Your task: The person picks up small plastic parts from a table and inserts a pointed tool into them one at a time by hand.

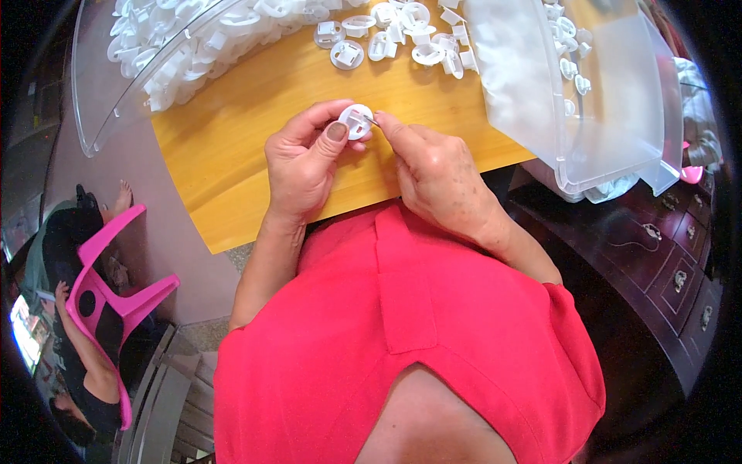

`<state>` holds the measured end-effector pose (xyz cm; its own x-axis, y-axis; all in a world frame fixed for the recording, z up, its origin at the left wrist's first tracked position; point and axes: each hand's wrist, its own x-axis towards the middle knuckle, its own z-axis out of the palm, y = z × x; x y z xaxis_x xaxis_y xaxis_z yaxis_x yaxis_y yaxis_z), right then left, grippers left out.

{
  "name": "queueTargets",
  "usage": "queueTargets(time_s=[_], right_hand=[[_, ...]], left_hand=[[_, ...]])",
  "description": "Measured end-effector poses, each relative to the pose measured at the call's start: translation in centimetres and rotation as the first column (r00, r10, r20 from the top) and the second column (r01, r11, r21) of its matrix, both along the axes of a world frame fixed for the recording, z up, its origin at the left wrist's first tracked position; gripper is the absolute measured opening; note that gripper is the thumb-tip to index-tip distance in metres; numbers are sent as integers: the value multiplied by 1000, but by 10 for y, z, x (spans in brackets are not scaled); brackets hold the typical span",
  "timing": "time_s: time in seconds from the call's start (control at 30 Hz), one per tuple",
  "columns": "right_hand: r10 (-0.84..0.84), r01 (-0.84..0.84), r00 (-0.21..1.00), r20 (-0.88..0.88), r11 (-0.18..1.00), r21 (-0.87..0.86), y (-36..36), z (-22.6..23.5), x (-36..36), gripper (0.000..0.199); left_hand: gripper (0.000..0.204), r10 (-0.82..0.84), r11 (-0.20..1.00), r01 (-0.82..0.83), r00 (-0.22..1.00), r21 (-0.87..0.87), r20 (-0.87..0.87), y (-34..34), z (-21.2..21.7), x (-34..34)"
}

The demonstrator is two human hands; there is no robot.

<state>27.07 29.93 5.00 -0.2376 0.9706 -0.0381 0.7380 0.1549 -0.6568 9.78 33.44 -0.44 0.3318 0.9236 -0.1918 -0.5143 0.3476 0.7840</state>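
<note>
Between the thumb and fingers of my left hand (303,158) is a small round white plastic part (355,116) with a raised block and slots on its face. My right hand (444,170) is closed in a pinch at the part's right edge. A thin dark metal piece (372,121) pokes from its fingertips and touches or nearly touches the part. Most of that metal piece is hidden by the fingers, so its kind is unclear. Both hands are over the near side of the yellow wooden table (232,174).
Loose white plastic parts (417,35) lie beyond my hands. A clear bin (89,116) heaped with similar parts stands at the far left; another clear bin (568,166) holds several at the right. A pink chair (97,290) with a person is at left, a dark drawer cabinet (657,263) at right.
</note>
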Motion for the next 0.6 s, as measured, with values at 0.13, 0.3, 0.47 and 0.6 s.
queueTargets(time_s=[0.13,0.3,0.47,0.6], right_hand=[[6,-6,1000,-9,1000,9,-3,2,2,43],[6,-6,1000,0,1000,12,-2,-1,2,44],[7,-8,1000,25,1000,26,-1,-4,1,45],[9,-10,999,34,999,33,-1,-5,0,46]], left_hand=[[28,7,1000,-6,998,-15,66,2,0,-1],[28,2,1000,-2,1000,8,26,1,0,0],[27,3,1000,-3,1000,5,16,1,0,0],[26,-4,1000,4,1000,19,4,0,-1,0]])
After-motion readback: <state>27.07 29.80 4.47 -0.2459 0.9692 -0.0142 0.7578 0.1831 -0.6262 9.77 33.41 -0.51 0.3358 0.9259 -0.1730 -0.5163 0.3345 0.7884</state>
